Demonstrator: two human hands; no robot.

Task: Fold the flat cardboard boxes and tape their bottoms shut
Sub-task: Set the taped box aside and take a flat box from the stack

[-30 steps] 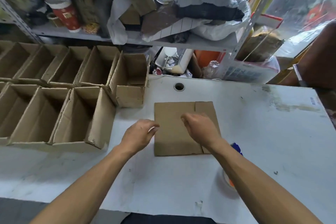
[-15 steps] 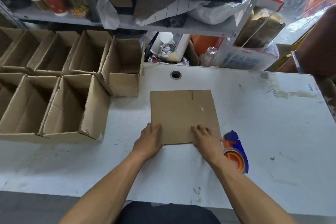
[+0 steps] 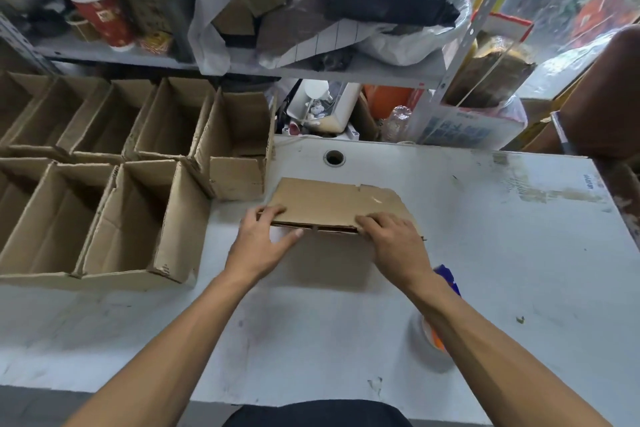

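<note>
Since half a second ago the flat cardboard box is no longer lying flush: its near edge has come up off the white table, and your hands have shifted from resting on that edge to lifting it. The far edge looks to be down on the table still.

Grip: left hand pinches the near-left corner, fingers on top, thumb underneath. Right hand has fingers curled over the near-right edge; thumb is hidden, so it reads as a hold, but I can't confirm the pinch.

Step in hand, as I read it: picking up the blank to open it into a tube. No bottom flaps folded yet, nothing taped.

Next move calls for separating the two layers at the near edge, where a dark gap shows, and squaring the walls before the flaps go in. Watch the torn top-right corner, which may fold unevenly.

Tape dispenser sits just beside your right forearm, partly hidden by it, so it's within reach. Finished open boxes stand in rows to the left, close to the blank; keep it off them as it swings up.
</note>
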